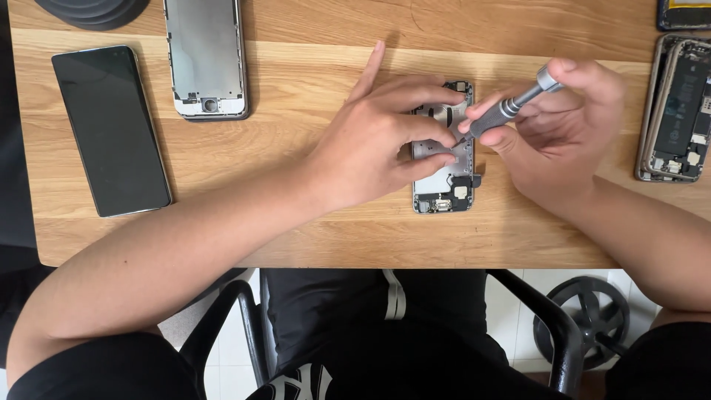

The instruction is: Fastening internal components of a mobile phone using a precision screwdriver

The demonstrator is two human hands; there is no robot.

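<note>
Pale wood makes up the worktop [296,222], and near its middle lies an opened phone chassis [444,189] with its inner parts facing up. The left hand [378,141] rests over the chassis, thumb and 2 fingers pressed down on its metal plate while the index finger points away across the wood. The right hand [570,126] pinches a slim grey precision screwdriver [511,107] between thumb and fingertips; the tool slants down to the left, its tip meeting the chassis just beside the left fingertips. Whether the tip sits in a screw cannot be told.

Well to the left lies a black smartphone [111,130], screen up and dark. Above it and to the right is a detached display assembly [206,55], metal backing up. At the right edge sits another opened phone [675,111], its battery showing. A dark round pad [92,11] is cut off at the top left.
</note>
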